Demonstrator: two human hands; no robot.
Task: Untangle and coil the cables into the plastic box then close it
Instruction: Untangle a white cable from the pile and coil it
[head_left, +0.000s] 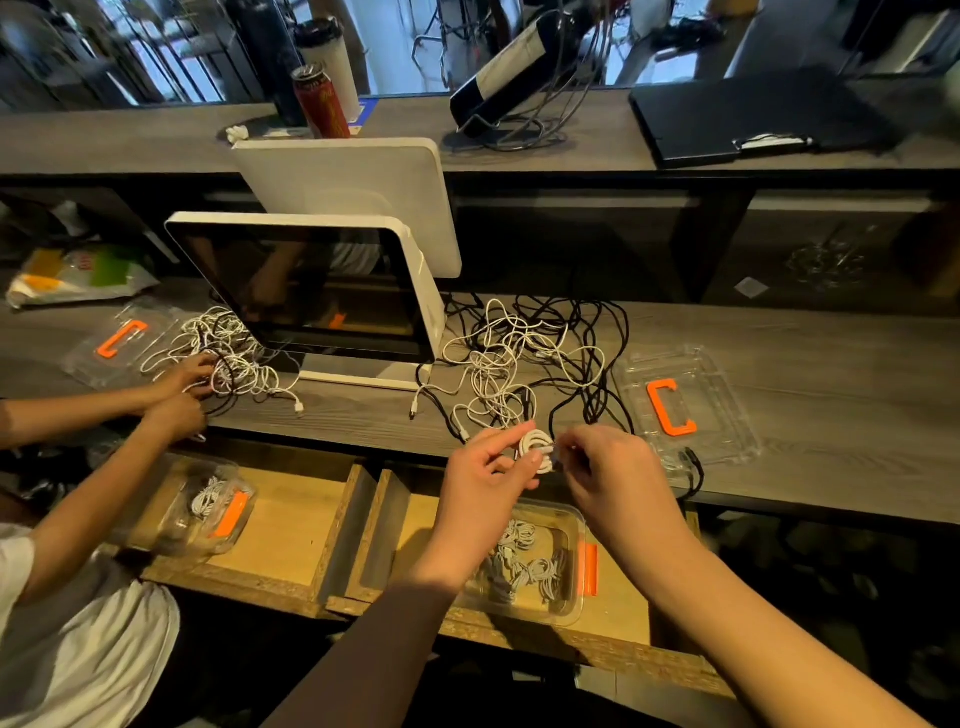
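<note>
A small coil of white cable (536, 446) sits between my hands above the counter's front edge. My left hand (485, 470) holds the coil between thumb and fingers. My right hand (605, 460) pinches the cable's end right beside the coil. Behind them a tangle of black and white cables (524, 358) spreads over the counter. Below, in an open wooden drawer, a clear plastic box (574, 605) with an orange clasp holds several coiled white cables (524, 564). The box's clear lid (727, 415) with an orange handle lies on the counter to the right.
A white touchscreen terminal (322, 291) stands at the counter's middle. At the left another person's hands (182, 395) work a second cable tangle (228, 353), with a lid (122, 338) beside it and a second box (208, 506) in the left drawer. A can (322, 101) stands on the upper ledge.
</note>
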